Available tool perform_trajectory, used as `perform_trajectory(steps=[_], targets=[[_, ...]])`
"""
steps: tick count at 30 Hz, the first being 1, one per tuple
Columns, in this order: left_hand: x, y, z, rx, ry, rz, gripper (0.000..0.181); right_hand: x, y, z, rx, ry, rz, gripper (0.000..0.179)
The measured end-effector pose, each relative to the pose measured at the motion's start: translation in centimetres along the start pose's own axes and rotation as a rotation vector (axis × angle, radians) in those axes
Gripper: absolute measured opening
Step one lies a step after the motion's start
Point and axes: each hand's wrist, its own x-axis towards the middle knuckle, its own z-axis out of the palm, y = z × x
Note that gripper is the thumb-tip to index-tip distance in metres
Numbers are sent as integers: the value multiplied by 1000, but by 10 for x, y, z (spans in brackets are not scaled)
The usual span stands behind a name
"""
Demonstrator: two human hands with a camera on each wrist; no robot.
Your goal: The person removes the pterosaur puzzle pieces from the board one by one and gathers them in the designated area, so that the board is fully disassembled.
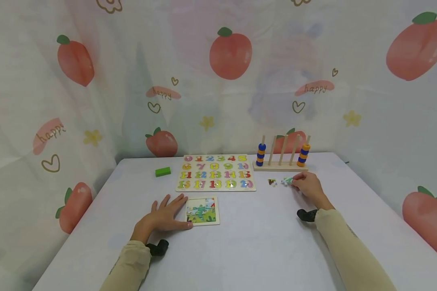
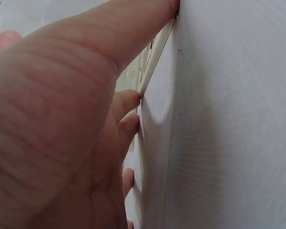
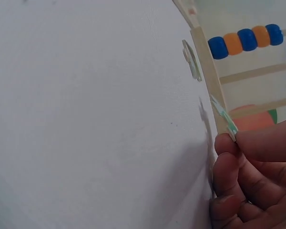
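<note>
Pinches a puzzle piece [image 1: 287, 181] by one edge between thumb and fingers of the right hand [image 1: 308, 188] — likely to leave its printed face uncovered. Spreads the left hand [image 1: 161, 217], fingers apart, touching the puzzle tray [image 1: 217, 214] at its left corners — likely to stop sliding. Has a loose piece [image 1: 272, 182] lying just beside the pinched one, before the bead rack [image 1: 280, 167], and the number board [image 1: 222, 170] beyond the tray.
</note>
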Motion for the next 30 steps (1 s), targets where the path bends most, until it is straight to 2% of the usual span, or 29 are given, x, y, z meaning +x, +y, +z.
perform_trajectory(steps=[7, 16, 23, 30], targets=[[1, 1, -2, -7, -16, -5, 108, 6, -2, 3, -19, -11, 31, 27], [5, -5, 6, -13, 6, -2, 107, 6, -2, 7, -84, -1, 10, 25], [-1, -1, 3, -27, -2, -3, 108, 5, -4, 8, -112, 4, 8, 26], [4, -5, 5, -24, 6, 1, 109, 6, -4, 12, -131, 36, 5, 27]])
